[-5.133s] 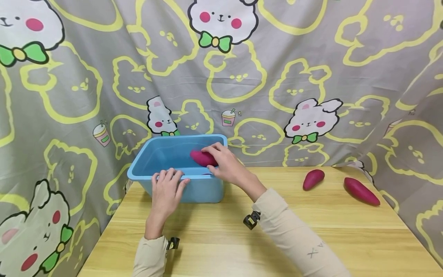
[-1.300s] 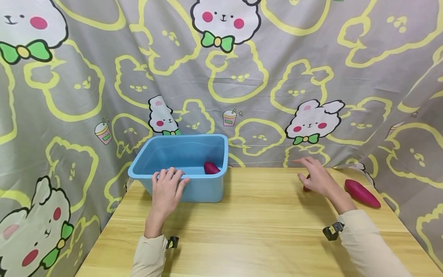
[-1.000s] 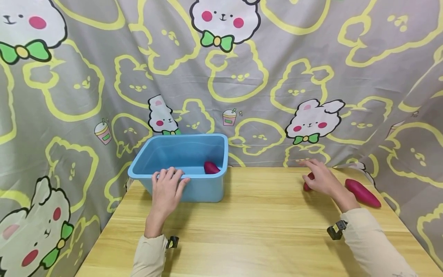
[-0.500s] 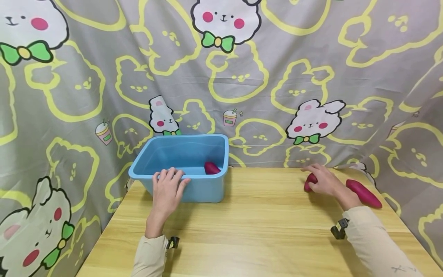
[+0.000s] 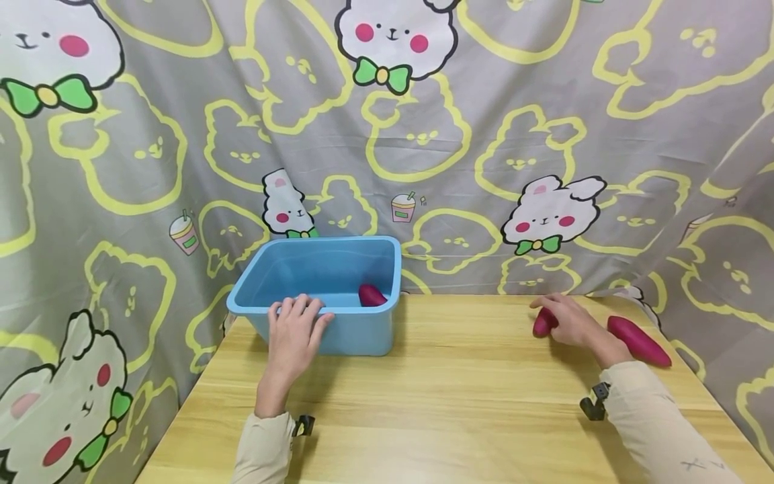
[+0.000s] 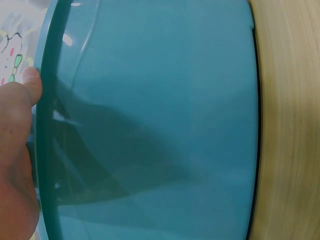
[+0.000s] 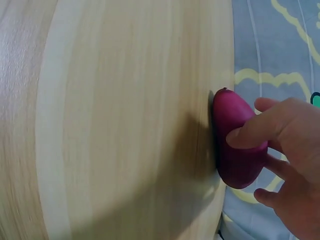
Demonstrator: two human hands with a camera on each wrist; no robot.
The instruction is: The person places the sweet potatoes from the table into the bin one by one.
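Purple tuber (image 5: 543,324), partly hidden, pinched by right hand (image 5: 574,324) near back edge of wood-grained worktop (image 5: 447,403); left hand (image 5: 293,341), fingertips hidden, gripping blue bin (image 5: 359,334); printed cloth (image 5: 447,195) behind

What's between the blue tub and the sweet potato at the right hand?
Only bare tabletop lies between the blue tub and the sweet potato at the right hand; the head view shows it.

We wear beige sleeves (image 5: 263,449), the right one bearing dark marks (image 5: 691,464), and two small black wrist cameras (image 5: 594,403).
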